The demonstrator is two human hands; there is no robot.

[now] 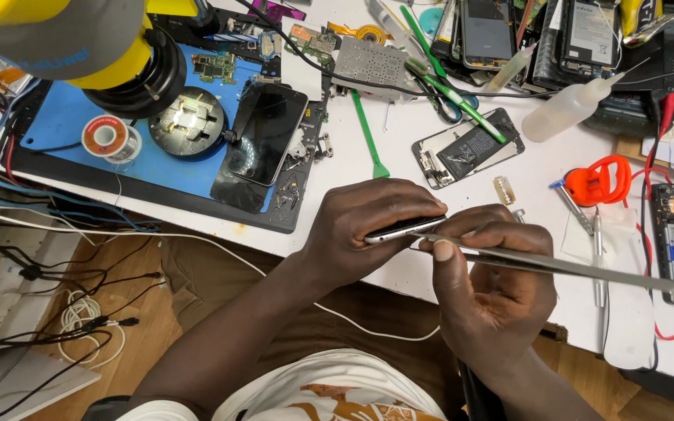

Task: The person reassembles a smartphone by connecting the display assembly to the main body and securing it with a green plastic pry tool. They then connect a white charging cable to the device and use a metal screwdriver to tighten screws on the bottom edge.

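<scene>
Gripping a phone (403, 228) edge-up over the bench (399, 168) rim, left hand (360, 230) clamped around it, long axis left-right; right hand (493, 284) pinching tweezers (555, 265), tip touching its near edge.

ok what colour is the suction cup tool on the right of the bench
The suction cup tool is bright orange-red, lying on the white bench; the head view shows it.

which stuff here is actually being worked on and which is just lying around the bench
In use:
- left hand gripping a phone edge-up
- right hand holding metal tweezers, tip at the phone's edge

Lying about:
- solder spool
- dark phone on the blue mat
- opened phone
- squeeze bottle
- orange suction cup
- green pry tool
</scene>
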